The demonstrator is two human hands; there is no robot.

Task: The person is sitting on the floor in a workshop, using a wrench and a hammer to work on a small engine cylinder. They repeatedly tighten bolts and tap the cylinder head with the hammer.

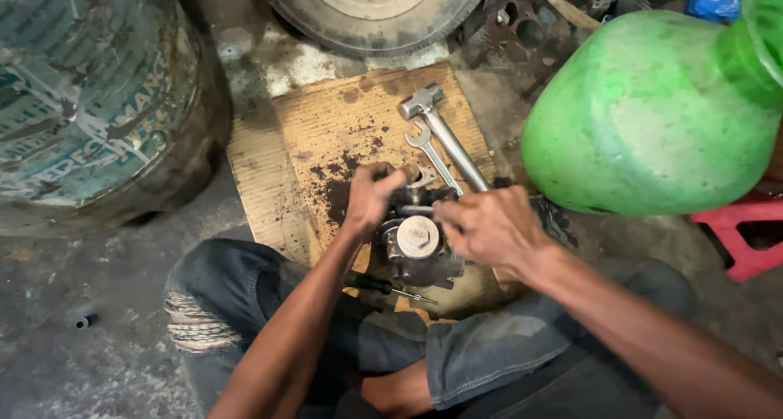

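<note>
A greasy grey metal engine part (418, 243) with a round cap and a hex bolt on top rests on an oil-stained cardboard sheet (326, 133) between my knees. My left hand (373, 197) grips its far left side with curled fingers. My right hand (489, 227) holds its right side, fingers closed on the top edge. A steel hammer (444, 133) and an open-end spanner (432, 158) lie on the cardboard just beyond the part. A screwdriver (383, 287) lies under the part near my leg.
A large green plastic jug (652, 113) stands at the right beside a red plastic stool (746, 231). A rusty painted drum (90, 101) fills the left. A tyre (375, 11) lies at the top. A small socket (80, 321) sits on the concrete floor.
</note>
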